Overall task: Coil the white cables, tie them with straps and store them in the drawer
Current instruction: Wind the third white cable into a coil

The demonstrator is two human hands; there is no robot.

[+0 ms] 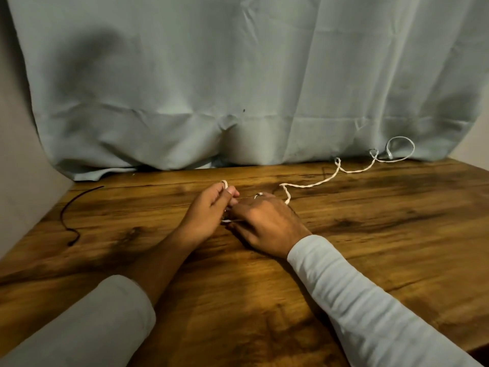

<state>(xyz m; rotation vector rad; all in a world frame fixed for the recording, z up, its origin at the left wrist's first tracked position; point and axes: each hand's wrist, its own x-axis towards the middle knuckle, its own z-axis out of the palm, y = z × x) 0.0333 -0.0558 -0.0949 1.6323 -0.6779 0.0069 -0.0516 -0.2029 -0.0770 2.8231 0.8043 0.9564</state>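
Starting at the desk's (370, 234) left side, a thin dark cord (71, 207), probably a strap, lies loose and untouched. At the desk's middle your left hand (209, 210) pinches the white cable (317, 182), one turn looped over its fingers (225, 184). Your right hand (264, 223) curls its fingers round the same cable. Toward the desk's far right corner the rest trails uncoiled. By this showing, coiling has barely begun. Tying and storing remain, and no drawer is in view.
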